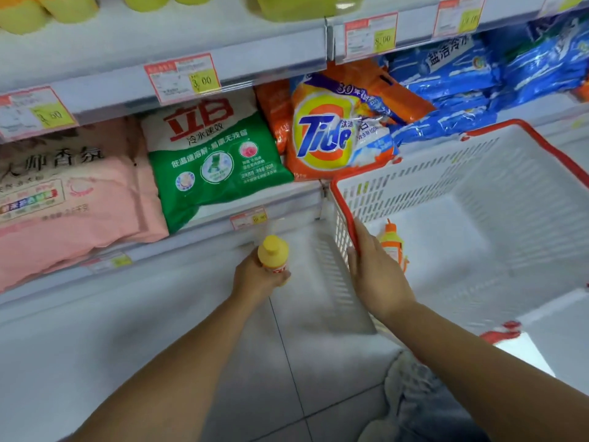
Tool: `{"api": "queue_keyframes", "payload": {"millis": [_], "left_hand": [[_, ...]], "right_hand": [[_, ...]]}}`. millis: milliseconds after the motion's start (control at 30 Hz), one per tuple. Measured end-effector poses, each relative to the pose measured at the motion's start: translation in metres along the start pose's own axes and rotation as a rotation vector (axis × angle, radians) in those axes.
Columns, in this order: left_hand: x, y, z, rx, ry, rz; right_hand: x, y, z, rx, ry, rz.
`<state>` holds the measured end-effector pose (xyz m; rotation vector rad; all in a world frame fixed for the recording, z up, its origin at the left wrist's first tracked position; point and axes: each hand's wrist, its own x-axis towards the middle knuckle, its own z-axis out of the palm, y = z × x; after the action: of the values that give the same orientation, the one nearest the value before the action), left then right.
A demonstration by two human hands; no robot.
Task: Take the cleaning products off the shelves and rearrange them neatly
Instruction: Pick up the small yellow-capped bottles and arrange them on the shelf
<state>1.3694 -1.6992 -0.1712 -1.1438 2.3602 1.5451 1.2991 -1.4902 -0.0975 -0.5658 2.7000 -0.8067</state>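
My left hand (255,279) grips a small yellow bottle (273,252) with a yellow cap, held upright in front of the lower shelf edge. My right hand (376,269) rests on the red rim of a white plastic basket (478,193), fingers over its near-left corner. Inside the basket, just past my right hand, lies an orange and white bottle (390,240). On the shelf above lie detergent bags: a pink one (70,199), a green and white one (213,154), an orange Tide bag (334,132) and blue bags (462,81).
Price tags (183,76) hang along the shelf fronts. Yellow packages (47,9) sit on the top shelf. A white lower shelf (95,314) runs along the left. Grey floor tiles (271,378) lie below, and my knee in light jeans (424,400) shows at the bottom right.
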Motion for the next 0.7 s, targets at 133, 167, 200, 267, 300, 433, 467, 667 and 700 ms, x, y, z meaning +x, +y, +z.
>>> {"api": "queue_keyframes", "payload": {"millis": [133, 167, 200, 267, 300, 433, 467, 667, 700], "left_hand": [[0.003, -0.016, 0.005, -0.016, -0.018, -0.012], [0.008, -0.023, 0.006, -0.022, -0.036, -0.003], [0.013, -0.031, 0.007, -0.021, -0.057, 0.005], [0.006, -0.019, 0.001, 0.005, -0.093, 0.015], [0.003, -0.013, -0.003, 0.02, -0.102, 0.02], [-0.023, 0.023, -0.034, 0.121, -0.16, 0.07], [-0.031, 0.032, -0.047, 0.154, -0.182, 0.097], [-0.067, 0.089, -0.152, 0.314, 0.029, 0.451], [-0.069, 0.097, -0.171, 0.324, 0.121, 0.525]], "right_hand": [[0.001, 0.003, 0.002, -0.009, 0.009, 0.012], [0.001, 0.002, 0.001, -0.009, 0.009, 0.018], [0.001, 0.001, 0.001, -0.007, 0.005, 0.029], [0.001, -0.001, 0.001, 0.0, -0.004, 0.051], [0.001, 0.0, 0.001, 0.005, -0.006, 0.058], [-0.001, -0.003, -0.003, 0.019, -0.035, 0.053], [-0.002, -0.006, -0.005, 0.026, -0.057, 0.075], [0.009, -0.057, -0.028, 0.011, 0.147, -0.062], [0.013, -0.074, -0.033, 0.047, 0.178, -0.125]]}}
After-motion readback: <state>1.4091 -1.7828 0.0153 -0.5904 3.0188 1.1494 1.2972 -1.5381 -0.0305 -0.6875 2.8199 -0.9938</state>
